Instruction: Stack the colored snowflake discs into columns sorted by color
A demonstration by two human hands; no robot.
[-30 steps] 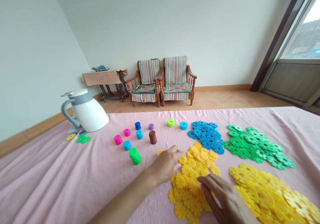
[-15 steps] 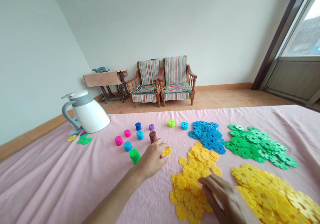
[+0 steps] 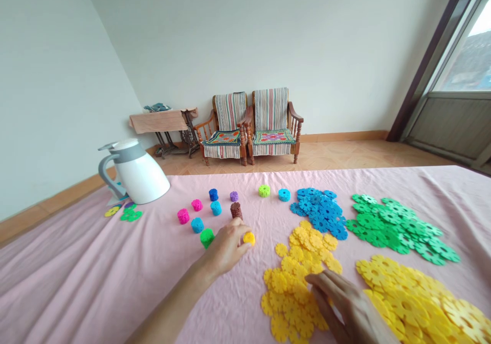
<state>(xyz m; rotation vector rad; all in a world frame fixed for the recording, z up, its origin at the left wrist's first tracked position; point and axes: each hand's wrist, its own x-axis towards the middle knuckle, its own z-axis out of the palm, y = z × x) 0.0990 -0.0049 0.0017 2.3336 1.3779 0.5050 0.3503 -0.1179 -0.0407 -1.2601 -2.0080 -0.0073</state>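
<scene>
My left hand has its thumb and fingers closed around a small stack of yellow snowflake discs, low over the cloth. Just behind that hand stands a brown disc stack, and a green stack is at its left. My right hand rests over a pile of small yellow snowflake discs, thumb apart from the fingers and fingertips touching the discs. No disc shows held in it, though its palm side is hidden.
Short stacks, among them a pink one and a lime one, stand further back. Blue discs, green discs and larger yellow discs lie heaped at right. A white jug stands at left on the pink cloth.
My left hand has shifted slightly left and down with the yellow stack, which was tilted and now looks upright. My right hand stays at the small yellow pile.
</scene>
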